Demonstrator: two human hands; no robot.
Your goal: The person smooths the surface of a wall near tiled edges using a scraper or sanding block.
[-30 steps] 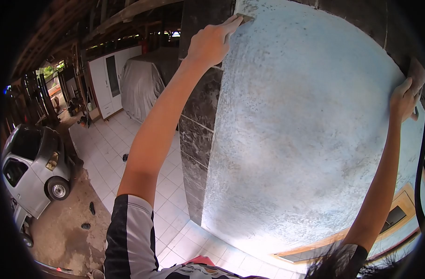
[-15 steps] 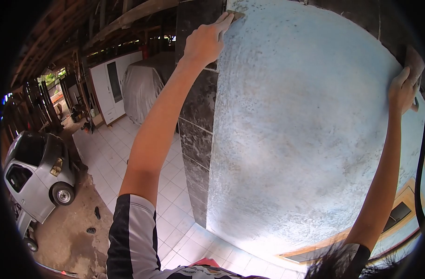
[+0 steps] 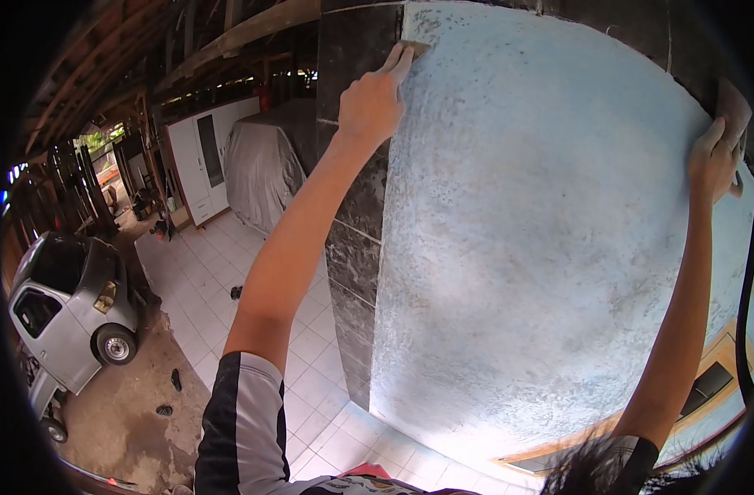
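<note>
My left hand (image 3: 372, 106) reaches up to the top left of a pale blue, mottled wall (image 3: 517, 214). Its fingers press a small, thin, flat scraper (image 3: 415, 47) against the wall where the blue surface meets dark tiles (image 3: 349, 260). At the far right, my right hand (image 3: 712, 165) grips a flat brownish plate-like tool (image 3: 732, 111), raised near the upper right edge of the blue wall. Part of this tool is hidden behind the fingers.
Dark tiles (image 3: 641, 33) also run above the blue wall. A wooden-framed window (image 3: 711, 379) is low on the right, near a black cable (image 3: 747, 322). To the left are a white tiled floor (image 3: 199, 289), a covered object (image 3: 261, 173), a white cabinet (image 3: 203, 157) and a silver vehicle (image 3: 71, 305).
My left hand has slid a short way down the wall's left edge with the scraper. The right hand stays in nearly the same place. The view has shifted slightly.
</note>
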